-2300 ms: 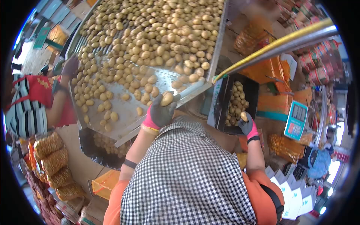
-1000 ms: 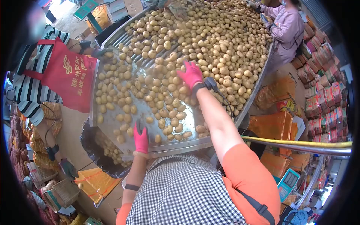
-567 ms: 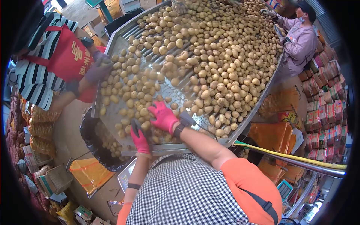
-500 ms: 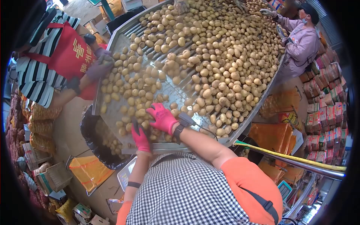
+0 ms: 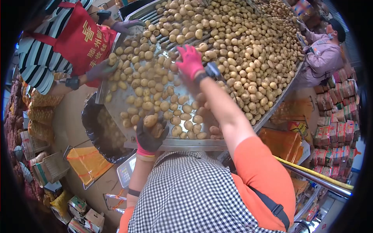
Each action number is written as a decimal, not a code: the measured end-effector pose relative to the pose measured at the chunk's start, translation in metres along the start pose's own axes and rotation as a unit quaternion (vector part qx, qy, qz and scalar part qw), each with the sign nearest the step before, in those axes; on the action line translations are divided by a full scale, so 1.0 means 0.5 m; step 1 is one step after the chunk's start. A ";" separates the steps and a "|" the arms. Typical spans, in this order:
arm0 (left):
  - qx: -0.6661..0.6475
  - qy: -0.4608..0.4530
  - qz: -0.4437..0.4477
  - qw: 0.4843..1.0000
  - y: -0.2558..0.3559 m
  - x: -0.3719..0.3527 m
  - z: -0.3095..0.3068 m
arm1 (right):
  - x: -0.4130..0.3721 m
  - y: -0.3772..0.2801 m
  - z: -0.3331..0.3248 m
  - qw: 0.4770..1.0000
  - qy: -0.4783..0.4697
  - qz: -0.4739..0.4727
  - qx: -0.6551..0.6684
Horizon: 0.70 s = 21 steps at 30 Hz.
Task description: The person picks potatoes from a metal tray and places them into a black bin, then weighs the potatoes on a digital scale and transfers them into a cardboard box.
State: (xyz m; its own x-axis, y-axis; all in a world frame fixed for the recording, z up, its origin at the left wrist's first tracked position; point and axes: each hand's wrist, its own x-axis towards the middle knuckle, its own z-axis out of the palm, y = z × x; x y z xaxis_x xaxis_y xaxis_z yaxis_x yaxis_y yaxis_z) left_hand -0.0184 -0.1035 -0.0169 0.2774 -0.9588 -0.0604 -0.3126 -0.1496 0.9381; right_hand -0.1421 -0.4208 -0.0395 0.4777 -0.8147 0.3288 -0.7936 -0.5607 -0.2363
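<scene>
Many potatoes [image 5: 248, 58] cover a large metal sorting table [image 5: 186, 146]. My left hand [image 5: 150, 136], in a pink glove with a dark palm, is turned palm up at the table's near edge, its fingers curled around potatoes. My right hand [image 5: 189, 62], in a pink glove, reaches over the middle of the table, its fingers spread above the potatoes, with nothing seen in its grasp. A dark device is strapped at my right wrist.
A co-worker in a red apron [image 5: 83, 39] stands at the left, one gloved hand holding a potato. Another person [image 5: 320, 58] is at the right. A black-lined bin [image 5: 91, 128] holds potatoes; an orange sack [image 5: 87, 163] stands beside it.
My right hand has moved forward, away from my left. My left hand has turned palm up and taken hold of potatoes. The co-worker's hands have moved apart over the table edge.
</scene>
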 end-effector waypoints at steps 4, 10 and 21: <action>-0.704 0.005 -0.288 0.649 -0.059 -0.041 -0.036 | 0.027 0.023 0.008 0.983 -0.166 -0.022 -0.078; -0.719 -0.043 -0.271 0.638 0.009 -0.048 -0.023 | -0.189 -0.055 -0.004 0.920 -0.060 -0.330 0.205; -0.764 -0.110 -0.308 0.556 0.070 -0.114 0.017 | -0.242 -0.254 0.002 0.930 -0.362 -0.062 0.031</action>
State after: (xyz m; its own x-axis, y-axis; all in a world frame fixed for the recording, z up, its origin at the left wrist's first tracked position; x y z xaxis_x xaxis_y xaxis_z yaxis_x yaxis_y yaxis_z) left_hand -0.0531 -0.0560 0.0167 -0.2669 -0.8707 -0.4131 0.9636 -0.2483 -0.0992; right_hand -0.0986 -0.2509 -0.0503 0.7099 -0.6170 -0.3397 -0.7034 -0.6453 -0.2980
